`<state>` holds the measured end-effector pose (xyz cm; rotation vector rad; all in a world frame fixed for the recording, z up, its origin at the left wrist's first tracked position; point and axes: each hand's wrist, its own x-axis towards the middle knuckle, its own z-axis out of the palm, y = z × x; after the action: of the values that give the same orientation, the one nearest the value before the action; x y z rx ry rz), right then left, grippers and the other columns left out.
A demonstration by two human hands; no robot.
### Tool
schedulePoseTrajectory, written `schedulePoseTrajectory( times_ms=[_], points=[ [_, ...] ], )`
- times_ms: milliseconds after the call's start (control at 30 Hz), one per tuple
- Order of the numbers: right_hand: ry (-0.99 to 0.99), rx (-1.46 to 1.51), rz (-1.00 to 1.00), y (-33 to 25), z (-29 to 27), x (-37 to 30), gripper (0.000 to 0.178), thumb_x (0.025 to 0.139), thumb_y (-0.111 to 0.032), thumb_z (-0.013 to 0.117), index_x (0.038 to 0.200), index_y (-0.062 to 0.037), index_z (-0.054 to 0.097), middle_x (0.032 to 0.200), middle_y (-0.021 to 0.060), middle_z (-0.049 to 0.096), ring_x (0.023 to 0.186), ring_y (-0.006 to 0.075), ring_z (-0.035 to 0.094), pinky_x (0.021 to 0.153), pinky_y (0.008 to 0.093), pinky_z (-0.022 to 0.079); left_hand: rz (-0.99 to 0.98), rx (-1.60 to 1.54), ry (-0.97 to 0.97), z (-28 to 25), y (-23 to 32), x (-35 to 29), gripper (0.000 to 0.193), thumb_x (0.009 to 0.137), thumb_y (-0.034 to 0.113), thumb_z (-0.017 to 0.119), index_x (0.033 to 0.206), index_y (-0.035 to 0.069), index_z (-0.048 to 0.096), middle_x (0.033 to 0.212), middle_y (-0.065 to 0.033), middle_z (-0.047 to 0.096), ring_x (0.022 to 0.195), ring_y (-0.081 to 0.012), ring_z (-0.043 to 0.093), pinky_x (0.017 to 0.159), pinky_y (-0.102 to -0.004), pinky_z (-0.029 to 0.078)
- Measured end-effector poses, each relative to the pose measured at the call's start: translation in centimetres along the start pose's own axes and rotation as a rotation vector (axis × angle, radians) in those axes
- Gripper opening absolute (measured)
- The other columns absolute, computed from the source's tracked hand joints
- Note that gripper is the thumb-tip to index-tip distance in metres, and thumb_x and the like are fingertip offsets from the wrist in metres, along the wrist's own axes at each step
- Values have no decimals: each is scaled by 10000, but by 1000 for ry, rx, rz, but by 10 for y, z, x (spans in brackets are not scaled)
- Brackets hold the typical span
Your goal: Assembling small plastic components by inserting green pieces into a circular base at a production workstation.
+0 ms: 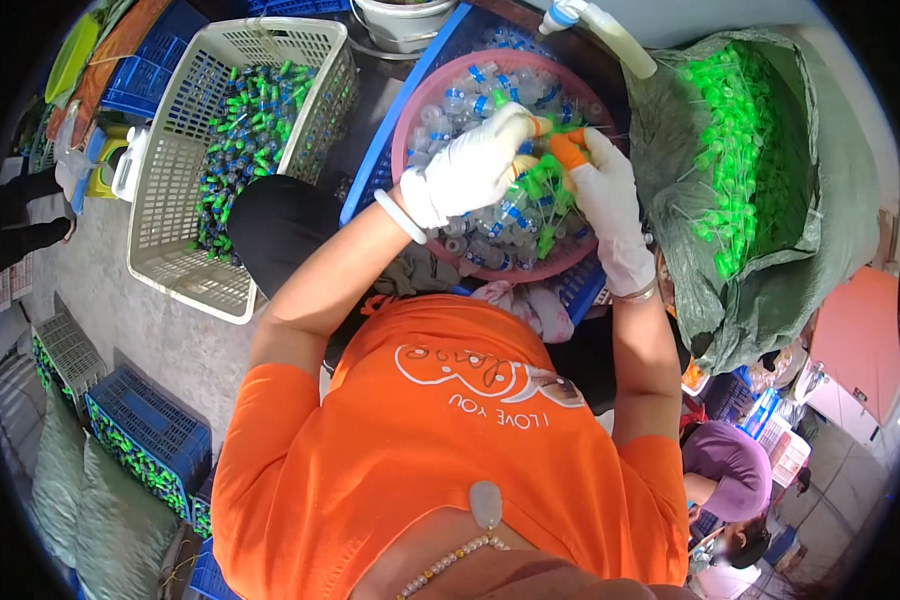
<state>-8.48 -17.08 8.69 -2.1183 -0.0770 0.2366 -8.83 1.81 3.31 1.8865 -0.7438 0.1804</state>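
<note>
In the head view, the gloved left hand (492, 158) and right hand (602, 180) were close together over clear bottles (455, 101) in a pink basin (400, 150), fingers bent inward; what, if anything, they pinched could not be told. Many bottles and green pieces (542, 180) there seemed unfinished, while the green-and-dark pieces (255, 125) in a pale crate (165, 190) looked done.

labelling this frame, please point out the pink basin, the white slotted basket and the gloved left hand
Pink basin (562, 265), head view: lower right rim.
White slotted basket (172, 175), head view: left wall.
Gloved left hand (477, 164), head view: back of the hand.
</note>
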Motion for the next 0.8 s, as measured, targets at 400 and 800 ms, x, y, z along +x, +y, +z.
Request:
schedulePoseTrajectory(
  times_ms=[400,800],
  points=[
    [-94,53,-158,10,25,5,213,837,-119,686,1039,-68,641,980,134,655,879,273,640,720,347,499,-150,71,12,-21,-7,-24,384,884,97,675,1225,-8,533,1050,-152,562,951,-280,593,870,-342,476],
    [6,-979,-570,69,21,20,231,754,-83,653,983,-119,654,922,91,573,868,304,591,720,446,496,-115,622,184,-14,-63,-41,359,746,121,730,1094,91,646,983,-110,644,910,-315,599,806,-435,478]
  ],
)
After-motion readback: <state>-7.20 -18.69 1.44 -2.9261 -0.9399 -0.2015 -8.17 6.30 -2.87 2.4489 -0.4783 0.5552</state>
